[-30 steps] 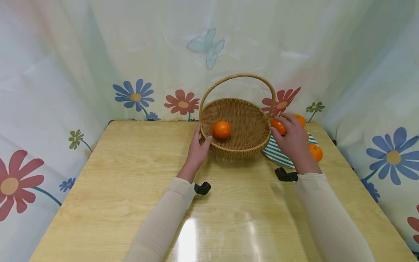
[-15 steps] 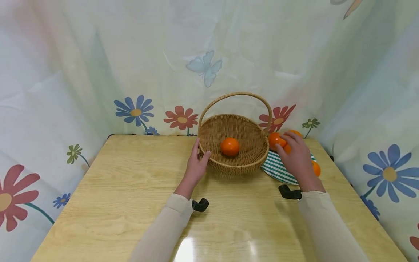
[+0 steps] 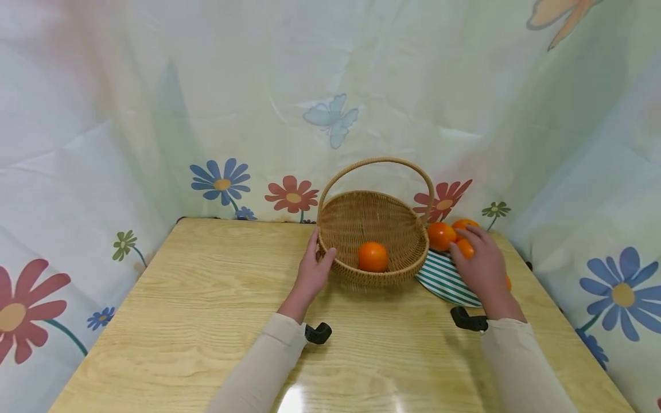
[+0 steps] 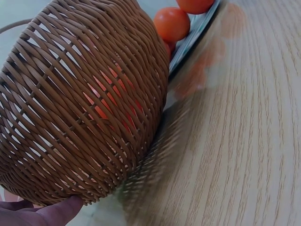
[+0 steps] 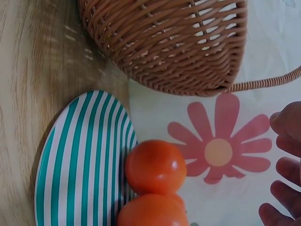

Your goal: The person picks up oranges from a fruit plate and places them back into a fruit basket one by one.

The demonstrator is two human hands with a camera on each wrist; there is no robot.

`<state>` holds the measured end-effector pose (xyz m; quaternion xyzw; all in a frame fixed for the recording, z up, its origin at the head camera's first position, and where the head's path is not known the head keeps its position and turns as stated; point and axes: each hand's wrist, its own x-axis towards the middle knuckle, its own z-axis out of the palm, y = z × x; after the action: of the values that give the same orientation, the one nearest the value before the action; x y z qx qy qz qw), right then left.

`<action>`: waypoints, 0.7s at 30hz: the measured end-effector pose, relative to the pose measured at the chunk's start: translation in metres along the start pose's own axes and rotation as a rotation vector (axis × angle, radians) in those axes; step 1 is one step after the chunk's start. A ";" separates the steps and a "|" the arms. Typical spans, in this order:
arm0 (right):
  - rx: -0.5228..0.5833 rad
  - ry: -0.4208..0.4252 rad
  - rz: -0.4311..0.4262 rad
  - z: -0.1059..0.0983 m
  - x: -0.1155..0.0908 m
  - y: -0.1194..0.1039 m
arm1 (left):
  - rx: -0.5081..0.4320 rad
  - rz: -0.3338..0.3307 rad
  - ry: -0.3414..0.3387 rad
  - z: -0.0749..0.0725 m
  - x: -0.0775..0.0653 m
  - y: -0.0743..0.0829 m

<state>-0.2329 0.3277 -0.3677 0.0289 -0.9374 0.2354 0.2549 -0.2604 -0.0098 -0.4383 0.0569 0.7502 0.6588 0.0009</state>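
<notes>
Nearest me, pale sleeves (image 3: 263,361) reach across the wooden counter (image 3: 206,321), a small black mount (image 3: 318,333) at each wrist. The left hand (image 3: 312,269) grips the near left side of the wicker basket (image 3: 366,212), thumb by the rim, probably to keep it from sliding or tipping. The right hand (image 3: 482,261) hangs over the striped plate (image 3: 444,281) with its fingers parted and slightly bent, gripping nothing that I can see. The plate lies just right of the basket, which I'd say keeps its fruit handy to both the hand and the basket's mouth. One orange fruit (image 3: 373,257) sits inside the basket, close behind the front rim, likely where the sloping wicker lets it settle. It is round, smooth and glossy, and its colour glows through the gaps in the weave. More fruits (image 3: 442,236) of the same bright orange crowd together at the plate's far side, partly hidden by the hand, so I can't count them surely. The basket's thin handle (image 3: 382,160) arches up against the flowered curtain (image 3: 268,115) behind.
</notes>
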 end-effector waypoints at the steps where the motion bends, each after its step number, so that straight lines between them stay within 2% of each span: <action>1: -0.002 -0.006 0.011 -0.001 -0.001 0.001 | 0.000 -0.004 -0.001 0.000 0.000 0.000; 8: -0.006 -0.023 0.032 -0.005 -0.001 0.011 | -0.006 -0.001 -0.017 0.001 0.003 0.001; 11: 0.001 -0.027 0.048 -0.008 -0.001 0.014 | -0.001 -0.003 -0.009 0.001 0.004 0.003; 17: -0.019 -0.089 0.084 -0.009 -0.003 0.022 | 0.011 -0.004 0.001 0.000 0.003 0.002; 21: -0.033 -0.089 0.078 -0.008 -0.004 0.029 | 0.022 0.005 0.005 -0.002 0.003 0.002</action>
<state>-0.2304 0.3572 -0.3757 -0.0014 -0.9520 0.2279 0.2042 -0.2635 -0.0110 -0.4363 0.0569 0.7571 0.6508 -0.0032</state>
